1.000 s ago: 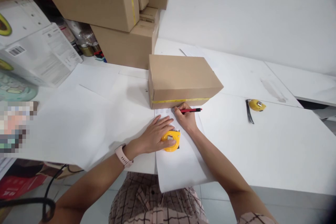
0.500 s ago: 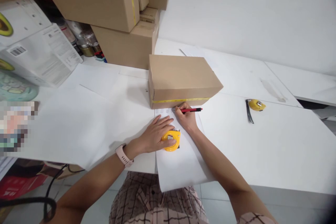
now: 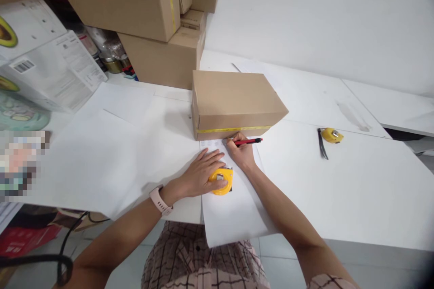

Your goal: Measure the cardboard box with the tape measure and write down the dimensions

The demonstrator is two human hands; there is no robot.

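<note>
My right hand is closed around a red and black pen, its tip at the top of a white paper that bears small rows of writing. Flat on the same paper lies my left hand, fingers spread, its thumb over a yellow tape measure. A closed cardboard box with a yellow measuring strip along its near side stands just beyond both hands.
A second yellow tape measure with a black strap lies on the white table to the right. Large cardboard boxes are stacked at the back left, beside a white carton and jars. More paper lies at the left.
The back end of the pen has tilted very slightly upward and to the right. My left hand, the box and both tape measures have stayed in place.
</note>
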